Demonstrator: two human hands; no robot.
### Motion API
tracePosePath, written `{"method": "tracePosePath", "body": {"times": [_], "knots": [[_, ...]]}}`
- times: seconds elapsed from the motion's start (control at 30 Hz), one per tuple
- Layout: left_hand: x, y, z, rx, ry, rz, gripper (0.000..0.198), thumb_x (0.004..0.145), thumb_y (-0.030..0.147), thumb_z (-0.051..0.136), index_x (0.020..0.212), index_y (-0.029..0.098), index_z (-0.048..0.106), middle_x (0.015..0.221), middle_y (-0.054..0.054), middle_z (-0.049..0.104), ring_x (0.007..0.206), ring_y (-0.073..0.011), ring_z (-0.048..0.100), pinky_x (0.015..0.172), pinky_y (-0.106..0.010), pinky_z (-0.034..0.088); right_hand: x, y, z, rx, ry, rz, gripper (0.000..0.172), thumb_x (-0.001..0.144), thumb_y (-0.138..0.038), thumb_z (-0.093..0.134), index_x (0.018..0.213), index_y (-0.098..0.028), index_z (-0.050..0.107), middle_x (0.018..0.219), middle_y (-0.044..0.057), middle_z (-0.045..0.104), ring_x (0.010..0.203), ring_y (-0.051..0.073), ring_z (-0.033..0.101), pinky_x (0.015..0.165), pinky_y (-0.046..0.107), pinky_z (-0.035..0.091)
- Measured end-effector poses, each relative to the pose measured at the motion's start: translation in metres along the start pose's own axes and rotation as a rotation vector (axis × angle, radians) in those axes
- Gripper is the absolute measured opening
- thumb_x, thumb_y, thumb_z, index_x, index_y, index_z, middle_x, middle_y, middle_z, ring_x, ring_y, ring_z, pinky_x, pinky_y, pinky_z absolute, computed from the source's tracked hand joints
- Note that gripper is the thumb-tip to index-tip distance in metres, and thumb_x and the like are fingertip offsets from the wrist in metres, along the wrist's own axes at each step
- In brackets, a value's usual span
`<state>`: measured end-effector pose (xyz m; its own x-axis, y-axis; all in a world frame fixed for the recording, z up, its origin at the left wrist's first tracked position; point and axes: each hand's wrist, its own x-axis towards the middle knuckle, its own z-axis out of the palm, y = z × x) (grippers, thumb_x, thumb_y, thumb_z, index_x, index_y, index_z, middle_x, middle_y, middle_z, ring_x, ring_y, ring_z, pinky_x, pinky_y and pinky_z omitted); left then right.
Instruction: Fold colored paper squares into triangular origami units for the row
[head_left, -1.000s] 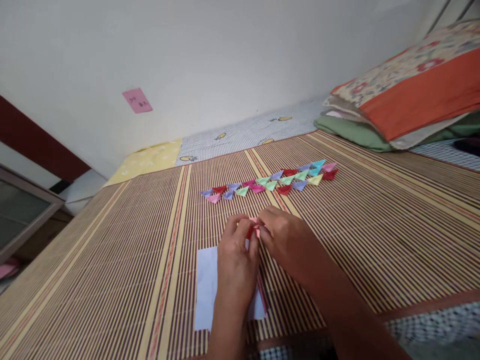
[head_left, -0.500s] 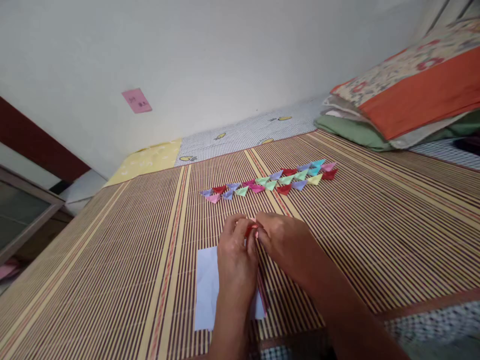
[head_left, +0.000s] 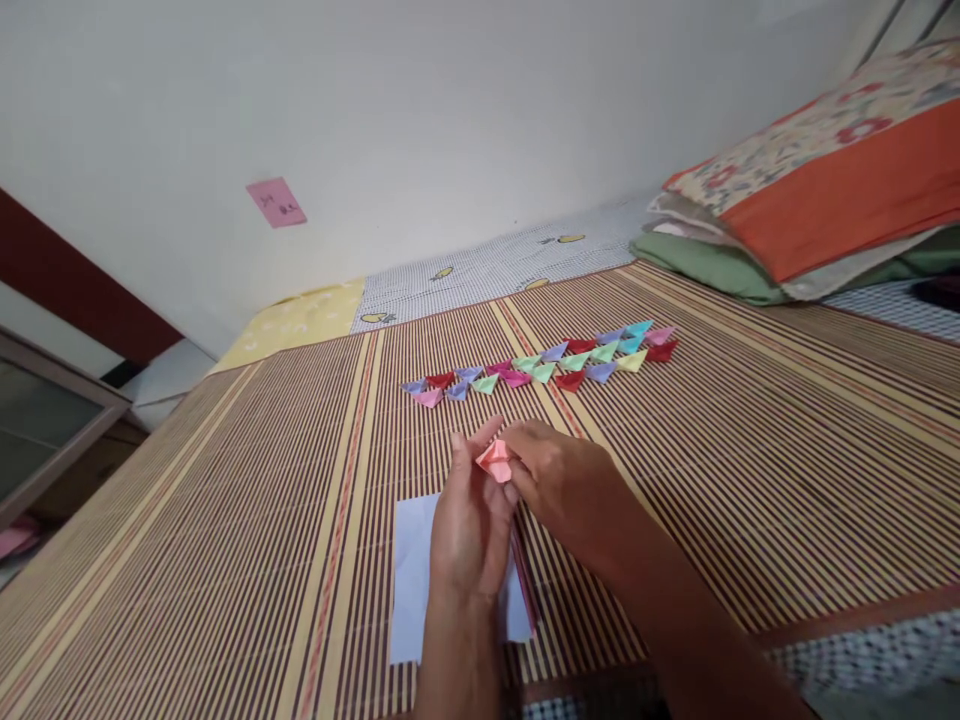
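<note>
Between my two hands is a small salmon-pink folded paper piece [head_left: 496, 460]. My right hand [head_left: 559, 470] pinches its right side with thumb and fingers. Just left of it my left hand [head_left: 471, 520] is turned palm up, thumb and fingers apart; whether a fingertip touches the paper I cannot tell. Under my left wrist lie white paper sheets [head_left: 411, 575], partly hidden by the hand and forearm. Farther off, several small folded paper pieces [head_left: 574, 360] in red, green, purple, blue, yellow and pink stand in staggered rows.
A striped bamboo mat [head_left: 247, 520] covers the bed. Folded bedding with an orange and floral cover [head_left: 847, 180] is stacked at the right back. A pink note [head_left: 276, 202] is stuck to the wall. At the left is a framed cabinet [head_left: 52, 420].
My left hand has turned from knuckles up to palm up, and its fingers have spread. The pink paper, mostly covered before, now shows its folded shape in my right hand.
</note>
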<state>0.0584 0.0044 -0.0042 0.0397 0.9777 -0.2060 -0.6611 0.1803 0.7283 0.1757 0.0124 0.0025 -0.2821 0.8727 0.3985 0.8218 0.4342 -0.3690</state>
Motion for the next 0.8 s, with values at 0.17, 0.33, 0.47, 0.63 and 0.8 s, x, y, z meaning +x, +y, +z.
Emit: {"method": "tracePosePath", "body": {"times": [0.17,0.33,0.47,0.63,0.8], "knots": [[0.000,-0.002,-0.004,0.476,0.110,0.236,0.027,0.085,0.028,0.070,0.109,0.016,0.075,0.105,-0.009,0.077,0.102,-0.0234,0.070,0.092,-0.036,0.052,0.001,-0.002,0.001,-0.061,-0.024,-0.009,0.013,0.098,-0.016,0.055,0.095,-0.017,0.068,0.088,0.005,0.067,0.070,0.020,0.061,0.061,0.032,0.030],[-0.004,0.013,-0.010,0.825,0.051,0.323,0.028,0.093,0.028,0.055,0.100,0.015,0.078,0.086,-0.006,0.077,0.080,-0.0203,0.069,0.074,-0.031,0.052,0.003,-0.008,-0.001,-0.036,-0.025,-0.064,0.010,0.095,-0.014,0.060,0.091,-0.019,0.068,0.084,0.003,0.062,0.070,0.019,0.057,0.062,0.032,0.029],[-0.013,0.032,-0.012,1.093,-0.027,0.328,0.027,0.093,0.025,0.054,0.095,0.018,0.080,0.074,-0.002,0.073,0.070,-0.0180,0.065,0.064,-0.028,0.049,0.003,-0.010,-0.002,-0.002,-0.051,-0.105,0.010,0.094,-0.014,0.063,0.086,-0.019,0.067,0.081,0.002,0.058,0.068,0.017,0.053,0.061,0.031,0.027],[-0.017,0.037,-0.012,1.166,-0.052,0.304,0.031,0.094,0.020,0.049,0.103,0.018,0.079,0.085,-0.004,0.077,0.071,-0.0178,0.066,0.065,-0.029,0.051,0.001,-0.009,0.001,0.016,-0.029,-0.136,0.010,0.095,-0.014,0.063,0.086,-0.018,0.066,0.080,0.001,0.055,0.068,0.016,0.049,0.062,0.031,0.028],[-0.015,0.034,-0.016,1.141,-0.072,0.259,0.028,0.097,0.025,0.051,0.107,0.017,0.076,0.089,-0.006,0.077,0.074,-0.0186,0.068,0.061,-0.028,0.052,0.001,-0.010,0.000,0.048,-0.037,-0.131,0.012,0.095,-0.013,0.062,0.084,-0.017,0.065,0.082,0.001,0.055,0.070,0.015,0.049,0.062,0.030,0.029]]}}
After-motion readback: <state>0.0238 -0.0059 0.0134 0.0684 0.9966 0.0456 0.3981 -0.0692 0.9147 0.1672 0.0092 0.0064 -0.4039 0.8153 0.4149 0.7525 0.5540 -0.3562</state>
